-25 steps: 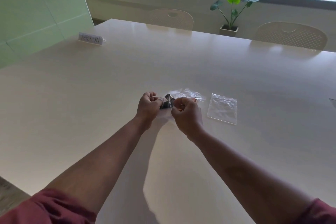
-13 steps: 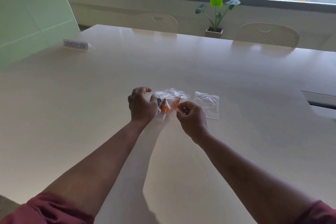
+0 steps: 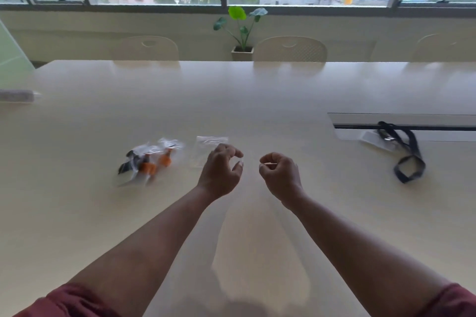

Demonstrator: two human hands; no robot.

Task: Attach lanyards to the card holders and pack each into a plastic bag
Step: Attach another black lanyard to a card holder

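A filled plastic bag (image 3: 149, 159) with a dark lanyard and orange parts inside lies on the table left of my hands, blurred. An empty clear plastic bag (image 3: 203, 149) lies flat just beyond my left hand (image 3: 221, 170), which hovers above the table with loosely curled fingers and holds nothing. My right hand (image 3: 279, 172) floats beside it, fingers loosely curled, also with nothing in it. Far to the right a dark lanyard (image 3: 408, 152) lies on the table, its clip end at a clear card holder (image 3: 373, 139).
The pale table (image 3: 257, 100) has a cable slot (image 3: 401, 123) at the right. A small name plate (image 3: 16, 96) sits at the far left. Chairs (image 3: 289, 49) and a potted plant (image 3: 242, 33) stand behind the far edge.
Both hands let go of the filled bag, which now lies on the table at the left. The hands moved right and apart. The view swung right, showing the lanyard and card holder.
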